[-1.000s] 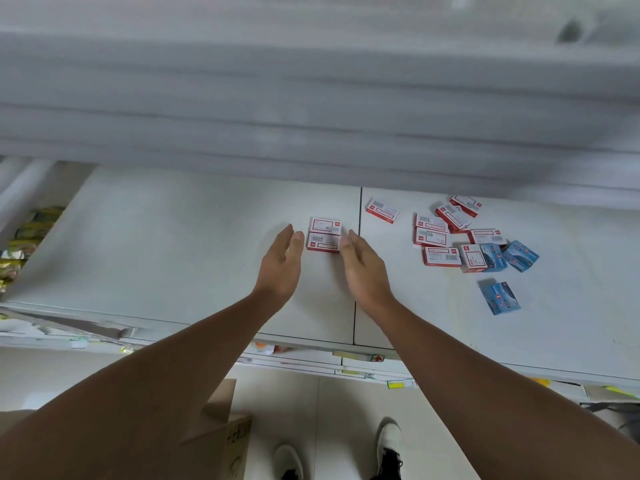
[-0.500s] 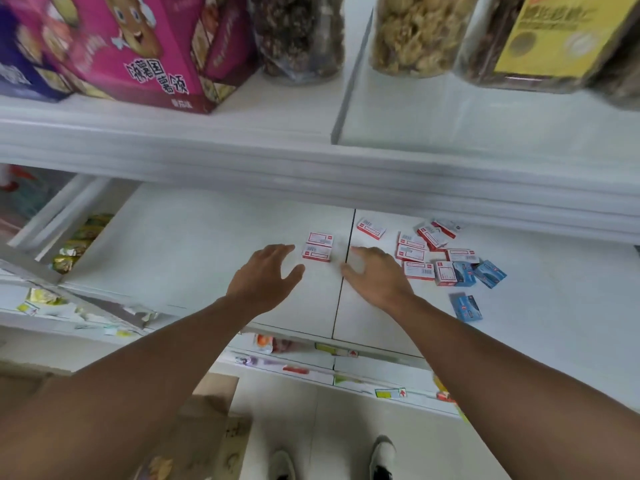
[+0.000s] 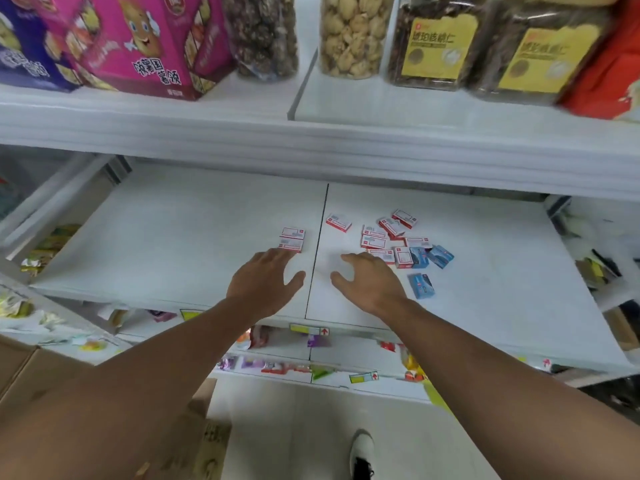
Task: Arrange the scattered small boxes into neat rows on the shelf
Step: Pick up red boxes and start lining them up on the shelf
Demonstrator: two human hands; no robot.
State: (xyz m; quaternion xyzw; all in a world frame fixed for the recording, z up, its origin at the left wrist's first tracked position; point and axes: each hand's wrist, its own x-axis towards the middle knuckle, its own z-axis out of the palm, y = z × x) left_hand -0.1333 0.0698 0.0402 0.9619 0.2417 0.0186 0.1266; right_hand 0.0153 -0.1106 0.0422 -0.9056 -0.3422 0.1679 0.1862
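Two red-and-white small boxes [image 3: 292,239] lie side by side, touching, just left of the seam in the white shelf [image 3: 180,237]. A loose pile of red-and-white boxes [image 3: 379,237] lies right of the seam, with one single red box [image 3: 338,222] apart from it. Three blue boxes sit at the pile's right: two [image 3: 431,256] against it, one [image 3: 421,285] nearer the front. My left hand [image 3: 265,282] hovers palm down, empty, just in front of the paired boxes. My right hand [image 3: 370,280] is spread, empty, fingertips by the pile's near edge.
The upper shelf [image 3: 311,140] overhangs the work area and carries a pink snack carton [image 3: 145,39], nut jars [image 3: 349,32] and yellow-labelled tubs [image 3: 440,46]. Packets fill the shelves below. A cardboard box [image 3: 204,441] stands on the floor by my shoe [image 3: 362,452].
Both hands have left the paired red boxes and drawn back toward the shelf front, turning palm down. The right hand has shifted right toward the pile. The camera has tilted up.
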